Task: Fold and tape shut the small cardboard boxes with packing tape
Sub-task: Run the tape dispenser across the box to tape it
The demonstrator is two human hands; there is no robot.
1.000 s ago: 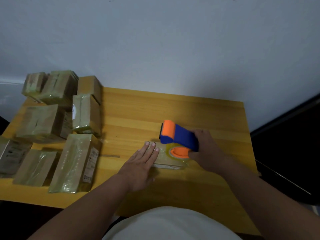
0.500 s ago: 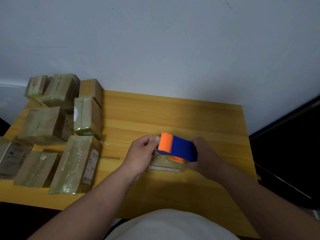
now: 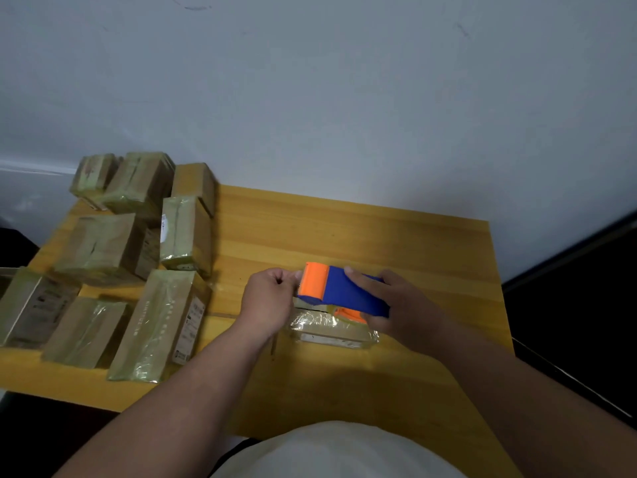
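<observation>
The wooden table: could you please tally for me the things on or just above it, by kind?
Brown cardboard boxes piled at the left: 8
Flat tape-wrapped cardboard box below the dispenser: 1
Blue and orange plastic tape dispenser: 1
Total: 10

No text is legible (the box labels (image 3: 194, 317) are too blurred).

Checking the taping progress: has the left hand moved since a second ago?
Yes. The left hand left the small box and now curls at the tape dispenser's orange end.
</observation>
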